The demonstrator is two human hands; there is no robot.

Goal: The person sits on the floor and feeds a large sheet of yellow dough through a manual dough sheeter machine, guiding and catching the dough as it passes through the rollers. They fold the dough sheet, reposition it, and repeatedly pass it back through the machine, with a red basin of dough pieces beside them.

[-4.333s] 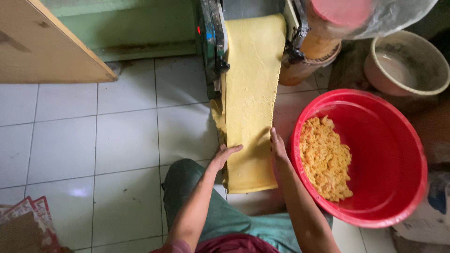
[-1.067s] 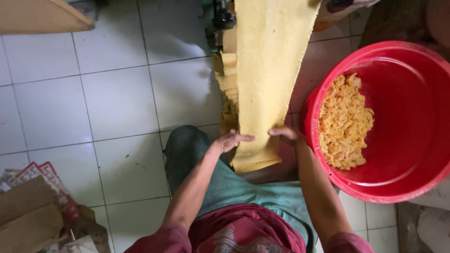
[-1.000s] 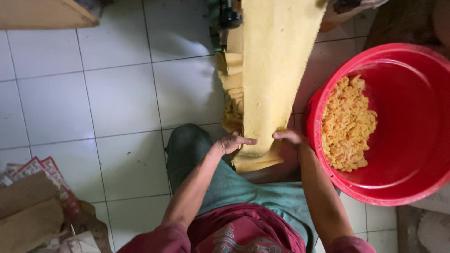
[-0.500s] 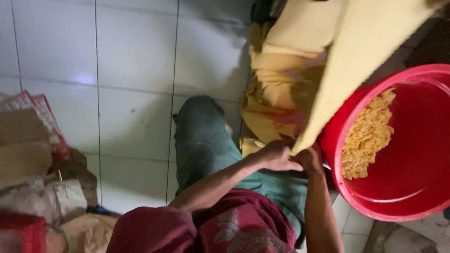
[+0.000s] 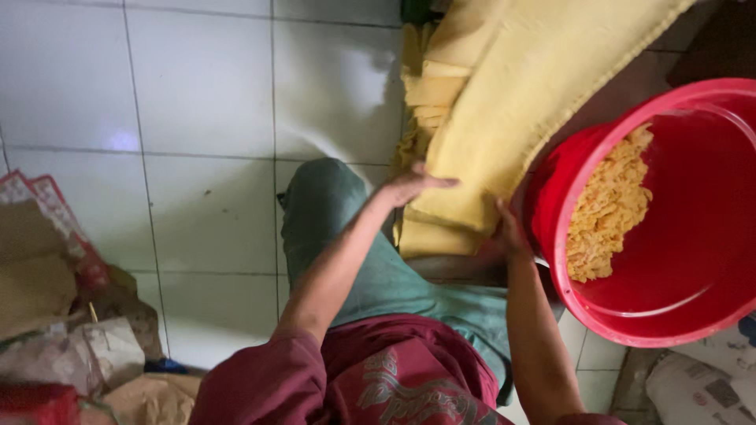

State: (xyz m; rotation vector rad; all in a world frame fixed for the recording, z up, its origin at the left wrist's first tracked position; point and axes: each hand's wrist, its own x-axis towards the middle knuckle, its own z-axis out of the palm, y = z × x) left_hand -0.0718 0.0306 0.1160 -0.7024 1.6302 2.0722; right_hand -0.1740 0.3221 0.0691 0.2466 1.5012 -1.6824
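Note:
A long yellow dough sheet (image 5: 520,102) slopes down from the top right and folds into a stack (image 5: 431,228) on my lap. My left hand (image 5: 413,186) lies flat on the sheet's left side, fingers stretched out. Down at the sheet's right edge, my right hand (image 5: 508,228) presses against it just above the fold; whether its fingers pinch the edge I cannot tell. A red plastic basin (image 5: 709,110) stands right beside that hand, with yellow dough crumbs (image 5: 610,205) heaped along its left inner side.
White floor tiles (image 5: 197,86) fill the left. Crumpled cardboard and paper bags (image 5: 55,315) pile at the lower left. A white printed sack (image 5: 697,389) lies at the lower right. My knee in green trousers (image 5: 323,205) sits under the dough.
The view has swung left and tilted. The sheet has come further down and more folds have piled up. My hands have dropped from its lower end to just above the fold.

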